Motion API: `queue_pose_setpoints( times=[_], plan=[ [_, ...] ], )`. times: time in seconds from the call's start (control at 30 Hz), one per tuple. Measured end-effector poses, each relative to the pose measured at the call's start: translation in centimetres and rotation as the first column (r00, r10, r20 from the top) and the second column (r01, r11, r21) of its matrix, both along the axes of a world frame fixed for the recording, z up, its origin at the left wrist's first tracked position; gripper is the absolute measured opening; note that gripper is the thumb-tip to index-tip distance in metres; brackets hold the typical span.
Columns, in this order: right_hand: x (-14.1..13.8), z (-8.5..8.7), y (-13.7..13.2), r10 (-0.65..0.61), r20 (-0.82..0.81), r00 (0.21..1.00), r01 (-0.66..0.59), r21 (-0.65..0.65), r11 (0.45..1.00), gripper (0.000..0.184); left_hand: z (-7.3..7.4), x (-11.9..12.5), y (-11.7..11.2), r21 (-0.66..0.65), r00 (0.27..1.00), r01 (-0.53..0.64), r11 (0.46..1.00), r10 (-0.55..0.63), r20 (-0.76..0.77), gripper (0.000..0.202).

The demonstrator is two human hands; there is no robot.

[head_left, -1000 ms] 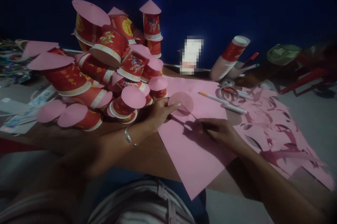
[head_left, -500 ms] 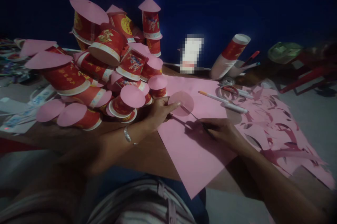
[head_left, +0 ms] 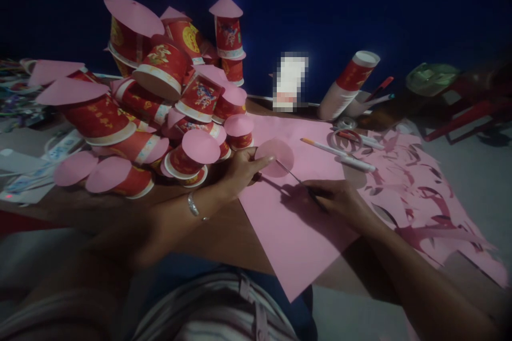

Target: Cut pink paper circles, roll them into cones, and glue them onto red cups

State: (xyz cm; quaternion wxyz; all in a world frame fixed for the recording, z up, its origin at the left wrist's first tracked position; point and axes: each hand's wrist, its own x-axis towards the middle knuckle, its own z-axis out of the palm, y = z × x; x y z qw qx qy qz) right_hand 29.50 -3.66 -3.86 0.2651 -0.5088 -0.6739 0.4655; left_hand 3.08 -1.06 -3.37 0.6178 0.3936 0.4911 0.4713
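Pinching a pink disc (head_left: 277, 151) at the pink sheet's (head_left: 292, 255) eleven o'clock with my left hand (head_left: 243, 169), I clasp a thin blade (head_left: 289, 171) in my right hand (head_left: 333, 196); cups (head_left: 200, 98) crowd ten o'clock, room opens toward six.

Passage on the L is blocked by piled red cups (head_left: 200, 98), heaped close beside the L hand (head_left: 244, 170). Room is left over the near part of the pink sheet (head_left: 294, 255) (tapered to a corner). Btwn pink disc (head_left: 283, 150) and orange-tipped marker (head_left: 322, 147), a narrow strip is left bare. The gap toward the R hand (head_left: 336, 194) is crossed by a thin-bladed tool (head_left: 292, 173). Far R is cluttered w/ paper offcuts (head_left: 430, 167).
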Motion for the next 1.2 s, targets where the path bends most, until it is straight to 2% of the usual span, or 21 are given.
queue_pose_setpoints(
  times=[0.4,0.93,1.2],
  plan=[
    [-0.5,0.62,0.27,0.032,0.04,0.999,-0.034,0.039,0.999,0.033,-0.18,0.03,0.12,-0.01,1.0,0.012,1.0,-0.012,0.011,0.038],
    [-0.21,0.04,0.36,0.04,0.05,0.998,-0.045,0.096,0.994,0.032,-0.17,0.0,0.04,-0.014,0.999,0.039,0.999,-0.039,0.005,0.036],
    [-0.17,0.35,0.65,0.053,0.222,0.974,-0.113,0.267,0.957,0.034,-0.06,0.39,-0.05,0.014,0.996,-0.013,1.0,0.012,0.084,0.033]
  ],
)
